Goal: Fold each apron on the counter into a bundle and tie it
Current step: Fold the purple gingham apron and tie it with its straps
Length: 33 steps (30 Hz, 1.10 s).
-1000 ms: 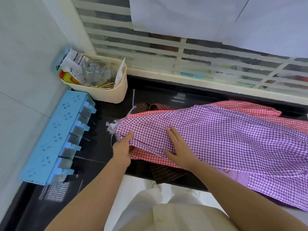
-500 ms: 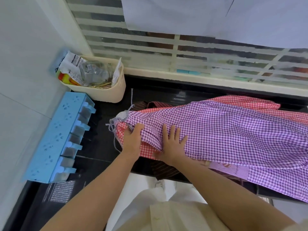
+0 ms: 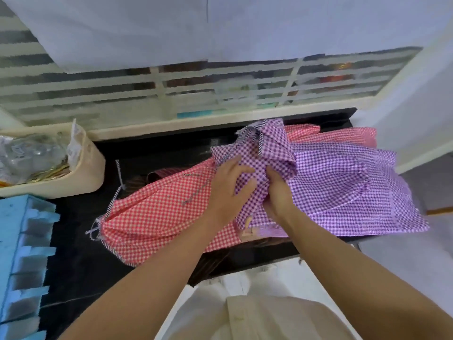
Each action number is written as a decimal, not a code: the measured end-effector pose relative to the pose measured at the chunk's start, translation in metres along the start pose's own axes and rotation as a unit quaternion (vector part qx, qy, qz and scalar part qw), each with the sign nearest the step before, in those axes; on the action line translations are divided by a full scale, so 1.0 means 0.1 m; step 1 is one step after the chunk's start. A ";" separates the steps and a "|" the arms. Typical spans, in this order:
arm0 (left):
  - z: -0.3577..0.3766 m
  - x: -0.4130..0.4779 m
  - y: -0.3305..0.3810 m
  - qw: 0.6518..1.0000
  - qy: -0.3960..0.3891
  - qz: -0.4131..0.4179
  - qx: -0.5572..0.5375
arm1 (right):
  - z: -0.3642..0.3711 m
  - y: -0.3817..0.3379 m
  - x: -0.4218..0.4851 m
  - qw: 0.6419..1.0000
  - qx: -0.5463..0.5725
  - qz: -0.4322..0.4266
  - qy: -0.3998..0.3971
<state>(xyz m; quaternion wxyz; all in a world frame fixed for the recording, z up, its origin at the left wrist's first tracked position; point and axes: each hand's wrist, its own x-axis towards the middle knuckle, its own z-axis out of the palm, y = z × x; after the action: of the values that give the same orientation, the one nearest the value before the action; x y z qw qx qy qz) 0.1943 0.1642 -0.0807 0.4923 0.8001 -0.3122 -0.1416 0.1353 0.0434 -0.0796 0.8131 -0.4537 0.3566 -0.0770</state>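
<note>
A purple checked apron (image 3: 343,182) lies on the black counter (image 3: 78,241), its left end bunched up and folded over toward the right. My left hand (image 3: 228,190) grips that bunched purple cloth from the left, fingers curled into it. My right hand (image 3: 277,192) grips the same bunch from the right, fingers buried in the folds. Under it a red checked apron (image 3: 159,217) lies spread out, with a striped tie string (image 3: 111,204) at its left edge. A dark striped apron (image 3: 157,174) shows beneath the red one.
A cream tub (image 3: 81,173) full of plastic packets stands at the back left. A blue plastic mould (image 3: 22,261) lies along the left edge. A slatted window (image 3: 196,87) runs behind the counter. A white wall corner (image 3: 416,119) closes the right side.
Both hands have gathered the purple apron's left end and carried it to the right, uncovering the red apron. The camera has swung right as well.
</note>
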 end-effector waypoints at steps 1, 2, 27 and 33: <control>0.13 0.06 -0.02 1.000 0.012 0.010 0.027 | -0.20 -0.14 0.02 0.999 0.029 -0.008 0.040; 0.23 0.11 -0.02 0.998 0.027 0.013 0.049 | -0.39 -0.27 0.04 0.995 0.051 -0.025 0.083; 0.59 0.52 0.16 0.945 0.271 -0.182 -0.016 | -1.53 -0.59 0.43 0.992 -0.036 0.057 0.105; -0.21 0.02 -0.45 0.906 0.277 -0.315 0.053 | -0.81 -0.07 0.36 0.987 -0.096 0.125 0.032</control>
<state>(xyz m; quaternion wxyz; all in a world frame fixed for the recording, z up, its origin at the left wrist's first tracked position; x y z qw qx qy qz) 0.2236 0.1923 -0.1100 0.4458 0.8886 0.0979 -0.0455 0.1106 -0.0324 -0.1201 0.7569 -0.4788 0.4424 0.0457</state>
